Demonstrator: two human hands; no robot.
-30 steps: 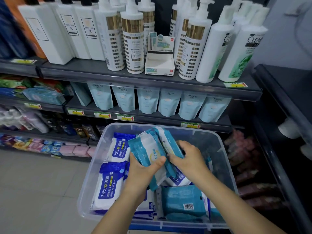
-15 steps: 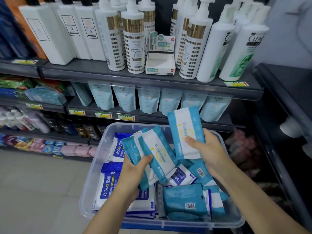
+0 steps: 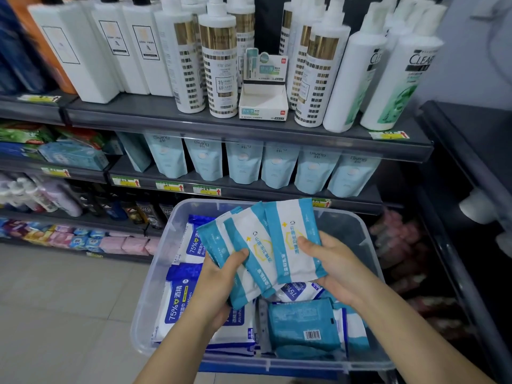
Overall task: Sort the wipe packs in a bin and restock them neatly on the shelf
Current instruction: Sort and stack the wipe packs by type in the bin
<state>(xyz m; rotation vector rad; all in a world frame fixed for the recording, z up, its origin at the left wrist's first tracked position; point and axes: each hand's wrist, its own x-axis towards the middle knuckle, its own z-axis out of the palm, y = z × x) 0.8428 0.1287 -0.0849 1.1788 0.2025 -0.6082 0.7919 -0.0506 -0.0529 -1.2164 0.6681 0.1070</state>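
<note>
Nearest the camera, two bare forearms reach in over the near rim of a clear plastic storage bin [image 3: 291, 365]. The left hand [image 3: 219, 278] grips the lower ends of several slim teal-and-white wipe packs [image 3: 257, 245], thumb across their fronts and fingers clamped behind. The right hand [image 3: 335, 270] pinches the rightmost pack of the same fan, its thumb on the printed face and its fingers curled underneath. The fan is held above the bin, tilted and overlapping. Below it in the bin, large blue-and-white alcohol wipe packs [image 3: 177, 300] lie along the left side, and a teal soft pack with a barcode [image 3: 302, 325] lies on the right among other packs. Beyond the bin, a dark grey shelf [image 3: 277, 194] carries a row of pale blue refill pouches [image 3: 279, 164]. The shelf above holds tall white pump bottles [image 3: 219, 62] and a small white cardboard display box [image 3: 263, 101].
</note>
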